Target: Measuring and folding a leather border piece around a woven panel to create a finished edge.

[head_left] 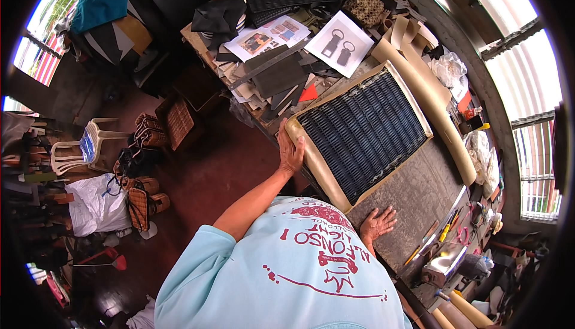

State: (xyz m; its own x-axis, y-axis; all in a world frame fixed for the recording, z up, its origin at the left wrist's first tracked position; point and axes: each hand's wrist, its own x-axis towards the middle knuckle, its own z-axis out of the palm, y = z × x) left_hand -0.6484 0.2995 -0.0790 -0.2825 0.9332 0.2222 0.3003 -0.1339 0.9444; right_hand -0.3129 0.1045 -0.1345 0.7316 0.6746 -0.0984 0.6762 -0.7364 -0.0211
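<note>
Cluttered workshop desk (pixel 419 197) carried woven panel (pixel 362 131), long axis along near edge. Left hand (pixel 291 149), fingers closed over panel's near-left corner. Right hand (pixel 376 223) splayed flat on desk, just beside panel's near-right corner.

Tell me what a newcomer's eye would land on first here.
First the big dark woven panel with its tan border, lying at the middle of the worktable. The left hand grips its near corner while the right hand rests flat on the table beside it. Behind it, a white sheet with two dark key-fob shapes lies among piled cut pieces.
</note>
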